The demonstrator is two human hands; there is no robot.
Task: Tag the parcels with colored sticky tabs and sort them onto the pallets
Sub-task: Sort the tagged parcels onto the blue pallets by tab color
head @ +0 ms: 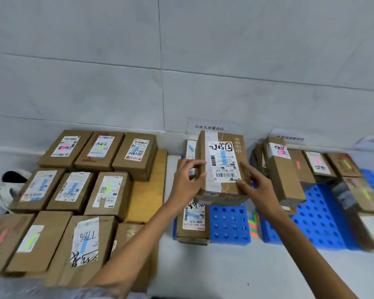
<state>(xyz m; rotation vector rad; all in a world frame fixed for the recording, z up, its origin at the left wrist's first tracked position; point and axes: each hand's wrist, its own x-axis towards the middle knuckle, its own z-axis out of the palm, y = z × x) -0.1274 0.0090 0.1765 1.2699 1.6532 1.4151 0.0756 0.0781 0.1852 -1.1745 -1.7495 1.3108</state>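
Two hands grip one parcel [221, 167] from either side. The left hand [187, 178] curls its fingers round the parcel's left edge. The right hand [257, 186] holds the near right corner, with its thumb on the top face beside the white shipping label [221, 169]. A blue tab [222, 156] is stuck on that label. The parcel lies flat, label up, over the far part of the middle blue pallet [229, 225], above other brown parcels stacked there. Whether it rests on them or is held just clear I cannot tell. One lower parcel [192, 219], at the pallet's left side, also carries a blue tab.

Left of it, a wooden pallet [147, 190] carries three rows of left-hand parcels [73, 190] lying flat, their labels marked with pink, yellow-green or blue tabs. To the right, a second blue pallet [317, 219] holds right-hand parcels [285, 180], several tagged pink or yellow-green. A small stack of neon sticky tabs [253, 226] lies on the floor in the gap between the two blue pallets, just beside the right forearm. Paper signs [209, 127] are fixed to the pale tiled wall [117, 61] behind the pallets.
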